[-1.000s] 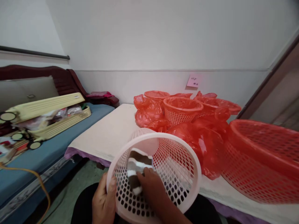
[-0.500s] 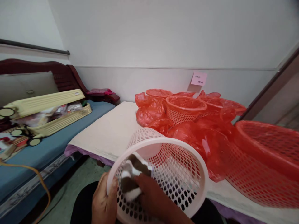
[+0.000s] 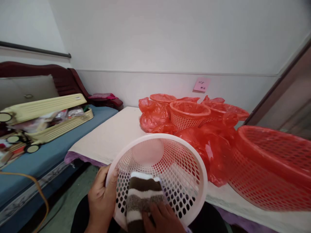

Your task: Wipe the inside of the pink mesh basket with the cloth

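Note:
A pale pink perforated plastic basket [image 3: 184,152] is tilted with its mouth toward me, low in the middle of the head view. My left hand [image 3: 100,194] grips its left rim, thumb over the edge. My right hand [image 3: 162,220] is inside the basket at the bottom edge of the picture and presses a brown-and-white striped cloth [image 3: 142,195] against the near inner wall. The cloth lies flat over the holes. My lap, in dark clothing, is under the basket.
Behind the basket a cream-covered table [image 3: 114,136] carries red plastic bags [image 3: 209,142], small red baskets [image 3: 188,113] and a large red basket [image 3: 274,161] at right. To the left, a blue bed [image 3: 43,161] holds an open cream suitcase [image 3: 48,119]. A pink note [image 3: 201,84] sticks to the wall.
My right hand has pulled the cloth down toward the near rim, so it now lies spread flat. The basket has turned with its mouth more fully toward me.

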### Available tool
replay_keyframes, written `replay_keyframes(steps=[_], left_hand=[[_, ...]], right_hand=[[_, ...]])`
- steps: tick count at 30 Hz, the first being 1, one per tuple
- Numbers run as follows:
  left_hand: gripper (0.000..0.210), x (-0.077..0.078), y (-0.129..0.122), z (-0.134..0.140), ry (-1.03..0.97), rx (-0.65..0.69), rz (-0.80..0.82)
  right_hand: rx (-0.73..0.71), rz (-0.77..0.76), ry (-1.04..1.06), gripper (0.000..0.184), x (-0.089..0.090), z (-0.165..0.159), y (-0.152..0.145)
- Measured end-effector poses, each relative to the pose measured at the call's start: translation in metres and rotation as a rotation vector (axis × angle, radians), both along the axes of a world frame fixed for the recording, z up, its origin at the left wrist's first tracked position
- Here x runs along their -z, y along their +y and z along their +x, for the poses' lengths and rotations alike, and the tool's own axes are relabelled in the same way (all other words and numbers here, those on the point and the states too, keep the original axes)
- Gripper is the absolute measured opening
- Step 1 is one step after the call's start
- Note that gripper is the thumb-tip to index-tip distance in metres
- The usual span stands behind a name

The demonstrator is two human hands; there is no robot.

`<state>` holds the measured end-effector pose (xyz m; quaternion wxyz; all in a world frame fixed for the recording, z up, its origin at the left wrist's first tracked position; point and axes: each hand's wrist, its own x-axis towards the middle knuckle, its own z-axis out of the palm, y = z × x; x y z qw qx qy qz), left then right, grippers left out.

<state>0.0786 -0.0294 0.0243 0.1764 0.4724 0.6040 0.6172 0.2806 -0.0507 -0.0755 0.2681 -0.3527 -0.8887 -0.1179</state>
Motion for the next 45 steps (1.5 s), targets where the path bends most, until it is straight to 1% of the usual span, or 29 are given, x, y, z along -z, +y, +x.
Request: replay_keyframes(steps=[2, 6, 8, 9, 11, 14, 16, 18, 20, 22, 24, 26, 28, 29, 32, 35, 37, 39, 41, 43, 45], left_hand=[[0.028, -0.010, 0.003, 0.003, -0.047, 0.019, 0.000], [0.034, -0.026, 0.009, 0.008, -0.106, 0.096, -0.008], [0.036, -0.028, 0.010, 0.009, -0.089, 0.102, -0.001], [0.037, -0.025, 0.009, 0.011, -0.080, 0.089, 0.001], [0.041, -0.015, 0.004, 0.014, -0.090, 0.066, -0.025], [0.049, 0.012, -0.009, 0.020, -0.199, 0.120, -0.148], [0.052, 0.030, -0.017, 0.022, -0.273, 0.157, -0.188], [0.053, 0.042, -0.023, 0.021, -0.292, 0.144, -0.186], [0.051, 0.047, -0.027, 0.019, -0.261, 0.103, -0.179], [0.047, 0.047, -0.028, 0.019, -0.212, 0.053, -0.154], [0.043, 0.044, -0.028, 0.020, -0.187, -0.011, -0.113], [0.041, 0.042, -0.028, 0.021, -0.172, -0.046, -0.077], [0.040, 0.040, -0.027, 0.021, -0.151, -0.060, -0.063], [0.039, 0.040, -0.027, 0.021, -0.135, -0.060, -0.056], [0.036, 0.038, -0.028, 0.021, -0.108, -0.065, -0.045], [0.036, 0.036, -0.029, 0.022, -0.114, -0.062, -0.046], [0.036, 0.034, -0.028, 0.024, -0.109, -0.067, -0.037], [0.035, 0.032, -0.026, 0.024, -0.101, -0.073, -0.012], [0.033, 0.032, -0.023, 0.021, -0.094, -0.086, 0.018], [0.030, 0.035, -0.021, 0.015, -0.064, -0.082, 0.037], [0.027, 0.039, -0.019, 0.009, -0.025, -0.072, 0.034]], right_hand=[[0.007, 0.041, 0.010, 0.027, 0.001, -0.006, 0.000], [0.068, 0.018, -0.034, 0.036, -0.004, -0.009, 0.007], [0.064, -0.012, -0.040, 0.041, -0.012, -0.010, 0.011], [0.055, -0.044, -0.028, 0.043, -0.018, -0.012, 0.013], [0.025, -0.160, 0.035, 0.052, -0.033, -0.017, 0.014], [-0.006, -0.386, 0.189, 0.063, -0.054, -0.029, 0.015], [-0.038, -0.505, 0.285, 0.064, -0.063, -0.036, 0.016], [-0.102, -0.600, 0.367, 0.063, -0.066, -0.042, 0.018], [-0.144, -0.660, 0.413, 0.062, -0.063, -0.046, 0.021], [-0.111, -0.643, 0.371, 0.056, -0.057, -0.048, 0.026], [-0.021, -0.542, 0.227, 0.046, -0.048, -0.049, 0.035], [0.091, -0.426, 0.041, 0.034, -0.036, -0.047, 0.049], [0.195, -0.363, -0.091, 0.028, -0.025, -0.043, 0.068], [0.238, -0.358, -0.117, 0.027, -0.020, -0.039, 0.078], [0.333, -0.377, -0.114, 0.025, -0.010, -0.029, 0.106], [0.373, -0.425, -0.069, 0.025, -0.008, -0.028, 0.117], [0.346, -0.469, -0.038, 0.029, -0.012, -0.034, 0.112], [0.281, -0.505, -0.019, 0.028, -0.021, -0.040, 0.097], [0.181, -0.545, 0.022, 0.021, -0.031, -0.042, 0.078], [0.045, -0.591, 0.096, 0.016, -0.039, -0.037, 0.057], [-0.078, -0.579, 0.090, 0.009, -0.037, -0.029, 0.039]])
